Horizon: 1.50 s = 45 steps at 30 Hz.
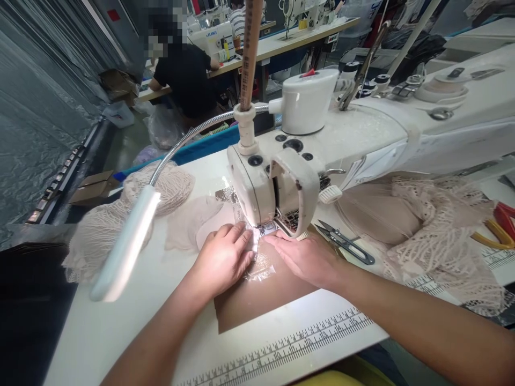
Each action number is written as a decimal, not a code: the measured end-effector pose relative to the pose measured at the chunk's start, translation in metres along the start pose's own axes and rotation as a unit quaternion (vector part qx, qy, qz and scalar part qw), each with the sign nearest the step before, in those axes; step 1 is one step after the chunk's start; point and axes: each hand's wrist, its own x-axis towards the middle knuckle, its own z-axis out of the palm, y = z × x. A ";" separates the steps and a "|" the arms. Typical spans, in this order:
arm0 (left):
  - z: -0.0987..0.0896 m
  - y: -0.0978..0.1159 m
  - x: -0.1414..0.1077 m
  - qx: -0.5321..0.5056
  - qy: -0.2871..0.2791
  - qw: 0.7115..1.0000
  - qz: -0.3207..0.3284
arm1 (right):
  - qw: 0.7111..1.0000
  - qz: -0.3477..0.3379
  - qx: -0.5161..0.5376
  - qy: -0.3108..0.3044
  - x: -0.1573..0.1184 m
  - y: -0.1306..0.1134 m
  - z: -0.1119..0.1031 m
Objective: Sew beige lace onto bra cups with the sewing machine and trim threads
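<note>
A white sewing machine (pixel 257 187) stands over the table, its needle area lit. Just left of the presser foot, my left hand (pixel 225 254) lies palm down on pale fabric (pixel 213 220), fingers together, pressing it to the machine bed. On the other side my right hand (pixel 301 257) has its fingertips close to the foot, fingers together; what lies under them is too small to make out. Beneath both hands is a brown sheet (pixel 249 305) with clear tape (pixel 261 268) on it. Beige lace fabric (pixel 161 185) is heaped at the left.
Thread snips (pixel 348 244) lie right of my right hand, beside more beige lace (pixel 442 236) and orange-handled scissors (pixel 494 236). A lamp (pixel 124 246) hangs over the left side. Printed rulers (pixel 289 351) run along the front edge. Beyond, a person (pixel 183 75) sits at another machine.
</note>
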 end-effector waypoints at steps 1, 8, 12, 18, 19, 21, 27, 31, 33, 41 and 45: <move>-0.005 0.002 -0.002 -0.009 -0.012 1.000 -0.003 | 1.000 -0.001 0.000 -0.002 0.000 0.000 -0.001; -0.014 0.011 -0.008 -0.110 -0.043 0.993 0.006 | 1.000 -0.015 -0.007 -0.013 -0.001 0.003 0.000; 0.000 0.015 -0.003 -0.090 0.004 0.996 0.029 | 0.999 -0.031 0.013 0.021 -0.002 0.003 0.003; 0.011 0.022 0.001 -0.068 0.031 0.997 0.037 | 0.999 -0.028 0.025 0.036 -0.003 0.003 0.007; 0.011 0.023 0.001 -0.067 0.030 0.997 0.035 | 0.999 -0.026 0.021 0.033 -0.003 0.003 0.007; 0.011 0.024 0.002 -0.066 0.027 0.997 0.028 | 0.999 -0.019 0.012 0.025 -0.003 0.002 0.008; 0.012 0.025 0.000 -0.062 0.017 0.998 0.013 | 0.999 -0.025 0.000 0.027 -0.003 0.004 0.009; 0.013 0.026 -0.001 -0.067 0.016 0.998 0.011 | 0.999 -0.024 0.005 0.029 -0.004 0.005 0.010; 0.014 0.026 0.001 -0.063 0.015 0.998 0.004 | 0.999 -0.021 0.010 0.029 -0.003 0.005 0.010; -0.005 0.020 -0.006 -0.075 -0.038 0.996 0.010 | 0.999 -0.023 0.031 0.025 -0.002 0.002 0.002; -0.017 0.021 -0.020 -0.100 -0.099 0.989 0.039 | 0.998 -0.019 0.060 0.024 -0.003 0.002 0.000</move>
